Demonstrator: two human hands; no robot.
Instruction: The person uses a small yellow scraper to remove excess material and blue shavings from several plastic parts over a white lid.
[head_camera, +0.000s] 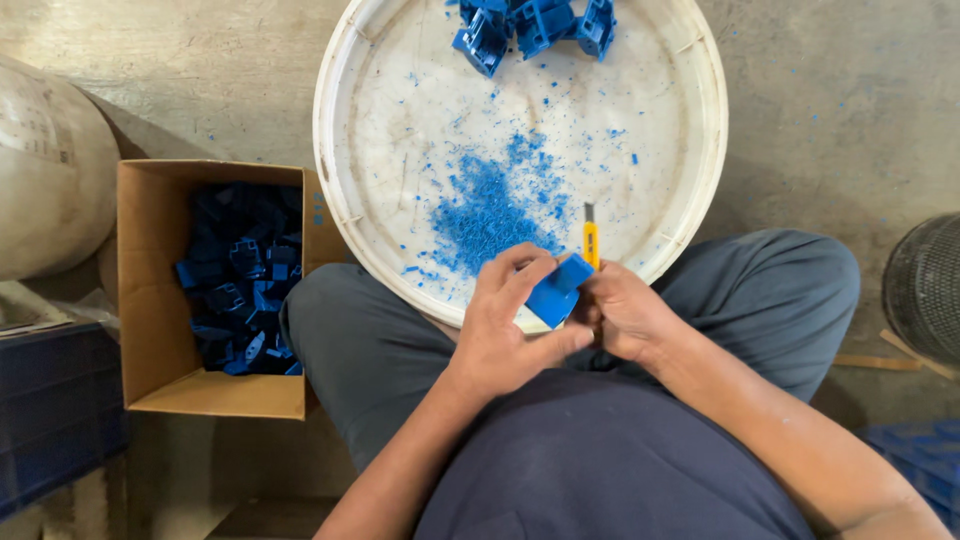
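My left hand (510, 325) grips a small blue plastic part (558, 290) over the near rim of a round white tray (335, 150). My right hand (625, 312) holds a yellow utility knife (590, 238), its blade end pointing away from me beside the part. A heap of blue plastic shavings (490, 215) lies in the tray just beyond my hands. Several more blue parts (530, 25) sit at the tray's far edge.
An open cardboard box (150, 290) full of blue parts (240, 280) stands at my left knee. A pale sack (50, 170) lies beyond it, a dark blue crate (55, 410) nearer. A black mesh bin (925, 290) is at the right. The floor is concrete.
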